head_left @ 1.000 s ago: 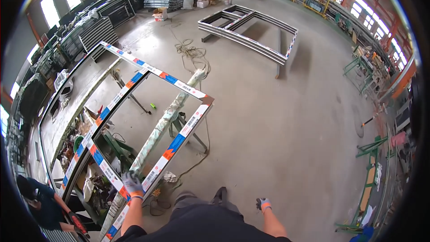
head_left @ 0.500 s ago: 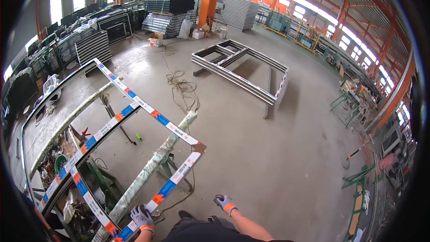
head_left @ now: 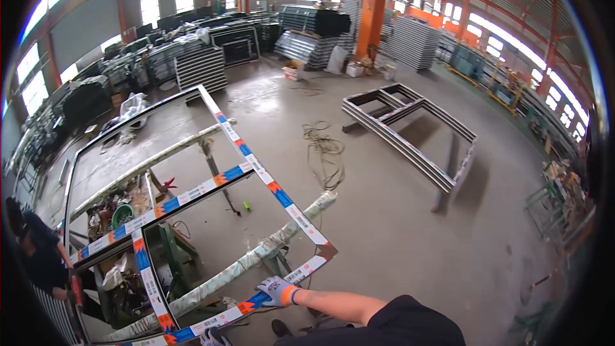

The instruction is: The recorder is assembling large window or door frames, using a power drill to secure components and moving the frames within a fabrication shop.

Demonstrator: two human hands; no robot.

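A large window frame (head_left: 291, 213), its bars covered in blue, orange and white protective tape, lies flat on padded supports in front of me. My right hand (head_left: 278, 290), in a grey glove with an orange cuff, grips the near bar close to the right corner. Farther left along that bar is my left hand (head_left: 213, 337), closed at the bar's edge and partly cut off by the lower border. Beneath the frame runs a wrapped support beam (head_left: 269, 247). Another person (head_left: 38, 237) stands at the frame's left end beside a red tool (head_left: 77, 288).
A second, dark frame (head_left: 397, 131) rests on low stands to the right. Coiled cable (head_left: 323, 150) lies on the floor between the two frames. Behind are stacked profiles (head_left: 314, 35), an orange column (head_left: 373, 16) and a cardboard box (head_left: 293, 69). A green basket (head_left: 122, 216) shows under the frame.
My right hand has come from free air over the floor onto the near bar. The view has turned left, bringing the other person into sight. My left hand is now lower in the picture.
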